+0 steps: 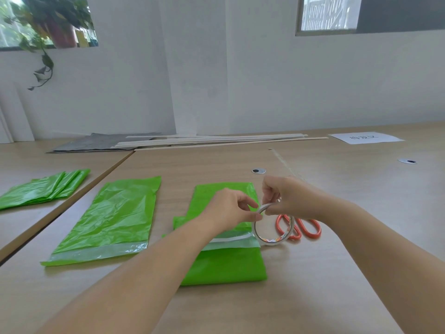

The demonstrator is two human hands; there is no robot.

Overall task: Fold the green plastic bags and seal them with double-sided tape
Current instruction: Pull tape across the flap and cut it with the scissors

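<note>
A folded green plastic bag (226,263) lies in front of me with a pale tape strip across its middle. Just off its right edge stands a white roll of double-sided tape (273,238), held upright on the table. My right hand (291,198) grips the top of the roll. My left hand (228,208) reaches over the bag and pinches at the roll's upper rim with thumb and forefinger. A second green bag (115,218) lies flat to the left, a clear strip near its front end.
Orange-handled scissors (305,229) lie right behind the roll. A pile of green bags (45,189) sits far left on the adjoining table. Wooden slats (216,139), a grey sheet and a white paper label (366,137) lie along the back. Two cable grommets (258,170) are set in the tabletop.
</note>
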